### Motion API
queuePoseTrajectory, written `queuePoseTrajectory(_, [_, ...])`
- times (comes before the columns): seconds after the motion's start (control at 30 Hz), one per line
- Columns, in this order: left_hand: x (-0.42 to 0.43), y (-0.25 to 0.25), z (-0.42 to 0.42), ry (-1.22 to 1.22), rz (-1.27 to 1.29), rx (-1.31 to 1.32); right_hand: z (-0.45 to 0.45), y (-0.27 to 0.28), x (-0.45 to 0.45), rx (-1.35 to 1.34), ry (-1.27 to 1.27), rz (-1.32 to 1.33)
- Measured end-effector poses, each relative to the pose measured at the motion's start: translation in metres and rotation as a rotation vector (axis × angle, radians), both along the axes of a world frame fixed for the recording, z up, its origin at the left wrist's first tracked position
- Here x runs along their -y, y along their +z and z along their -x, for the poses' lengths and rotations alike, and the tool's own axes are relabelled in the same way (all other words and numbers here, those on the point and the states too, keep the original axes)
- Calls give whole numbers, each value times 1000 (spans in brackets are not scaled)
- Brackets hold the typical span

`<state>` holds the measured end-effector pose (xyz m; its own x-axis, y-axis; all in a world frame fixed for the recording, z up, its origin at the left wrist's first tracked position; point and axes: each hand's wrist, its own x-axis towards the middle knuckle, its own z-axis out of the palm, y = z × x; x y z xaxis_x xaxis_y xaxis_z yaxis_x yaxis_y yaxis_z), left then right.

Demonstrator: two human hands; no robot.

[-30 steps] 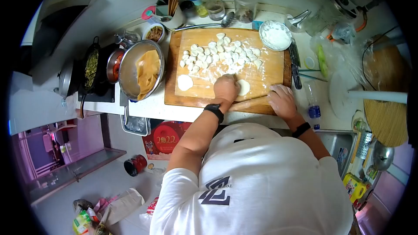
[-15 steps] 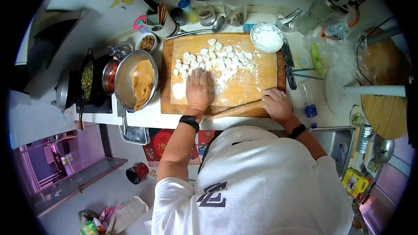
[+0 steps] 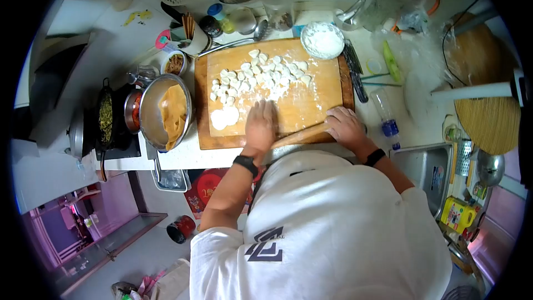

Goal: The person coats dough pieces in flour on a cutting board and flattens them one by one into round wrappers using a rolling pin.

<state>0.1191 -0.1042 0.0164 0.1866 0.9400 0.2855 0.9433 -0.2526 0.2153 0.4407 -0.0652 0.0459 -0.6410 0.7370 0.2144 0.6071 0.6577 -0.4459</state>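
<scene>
My left hand (image 3: 261, 128) lies palm down on the wooden board (image 3: 219, 140), fingers stretched forward; whatever is under the palm is hidden. At its left are flattened dough rounds (image 3: 224, 117), which overlap. My right hand (image 3: 345, 126) is closed over the right end of a wooden rolling pin (image 3: 302, 135), which slants across the board's near edge. The pin's left end is close to my left wrist. Beyond my hands, many small floured dough pieces (image 3: 260, 72) lie scattered on the board. A bowl of flour (image 3: 322, 40) sits at the board's far right corner.
Left of the board stands a metal bowl (image 3: 190, 112) with a tan sheet inside. Farther left is a pan (image 3: 105, 116) of chopped greens. A knife (image 3: 355, 72) lies along the board's right edge, near a plastic bottle (image 3: 388, 125). The sink (image 3: 425, 172) is at the right.
My left hand has shifted right and nearer my body, away from the dough rounds; more of them shows now. My right hand stays on the rolling pin. The whole view has shifted slightly.
</scene>
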Motion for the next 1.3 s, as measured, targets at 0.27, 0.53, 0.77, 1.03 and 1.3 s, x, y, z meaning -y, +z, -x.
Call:
queuePoseTrajectory(0.27, [-68, 18, -13, 232, 366, 766, -6, 1, 7, -8, -3, 65])
queuePoseTrajectory(0.53, [-39, 6, -33, 142, 166, 161, -12, -1, 10, -40, -35, -66])
queuePoseTrajectory(0.77, [-3, 14, -61, -190, 296, 359, -17, -7, -3, -74, -6, -91])
queuePoseTrajectory(1.03, [27, 11, -30, 20, 251, 51, -6, -29, -44, 94, -96, -87])
queuePoseTrajectory(1.3, [14, 10, -26, 36, 290, 49, 10, -27, -69, 122, -136, -150])
